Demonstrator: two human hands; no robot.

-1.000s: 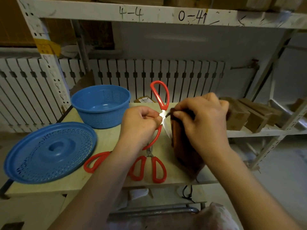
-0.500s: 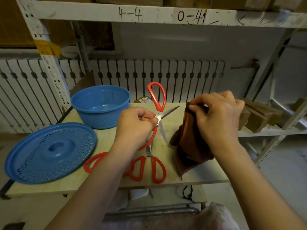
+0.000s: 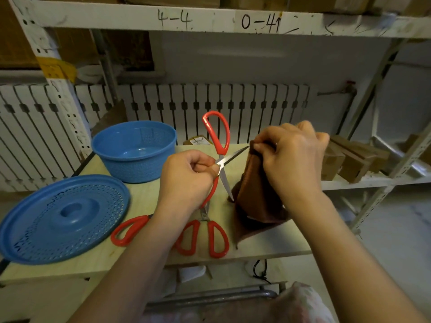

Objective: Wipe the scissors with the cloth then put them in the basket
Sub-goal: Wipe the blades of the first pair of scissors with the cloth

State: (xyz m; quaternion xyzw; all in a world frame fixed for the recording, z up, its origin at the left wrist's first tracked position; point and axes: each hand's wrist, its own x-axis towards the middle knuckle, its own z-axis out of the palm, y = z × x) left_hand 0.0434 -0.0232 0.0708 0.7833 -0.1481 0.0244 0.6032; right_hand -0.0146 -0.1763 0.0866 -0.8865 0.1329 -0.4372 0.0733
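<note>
Head view, left hand fingers pinching open red scissors at pivot, right hand fingers bunching brown cloth at one blade tip, shelf beam above marked "4-4", "0-41"

Since half a second ago the right hand brings the brown cloth back leftward, so its pinched top now touches the tip of the upper blade of the open scissors. A second ago the cloth covered the blades near the pivot.
</note>
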